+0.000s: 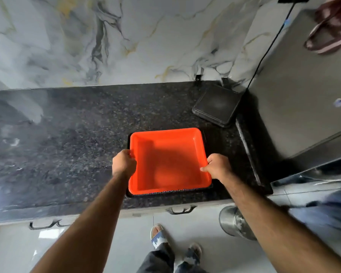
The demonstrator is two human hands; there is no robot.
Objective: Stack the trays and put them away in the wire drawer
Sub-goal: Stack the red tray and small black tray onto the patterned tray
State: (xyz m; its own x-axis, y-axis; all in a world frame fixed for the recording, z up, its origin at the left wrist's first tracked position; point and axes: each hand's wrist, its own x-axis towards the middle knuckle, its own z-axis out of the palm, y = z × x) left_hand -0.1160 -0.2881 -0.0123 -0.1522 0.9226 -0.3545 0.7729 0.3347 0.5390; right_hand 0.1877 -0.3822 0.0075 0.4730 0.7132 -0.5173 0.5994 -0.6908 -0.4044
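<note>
An orange tray [168, 160] sits nested on top of a dark tray [165, 194], whose rim shows along the near and left edges. Both rest on the black granite counter [77, 134] near its front edge. My left hand [124, 163] grips the stack's left rim. My right hand [218, 167] grips the right rim, thumb over the orange edge. A second dark tray or lid [218, 105] lies flat at the back right of the counter. No wire drawer is in view.
A steel fridge side [295, 95] stands right of the counter, with a black cable [268, 48] running down the marble wall. Drawer handles [180, 210] sit under the counter edge. A steel bin [234, 223] and my feet [158, 235] are on the floor.
</note>
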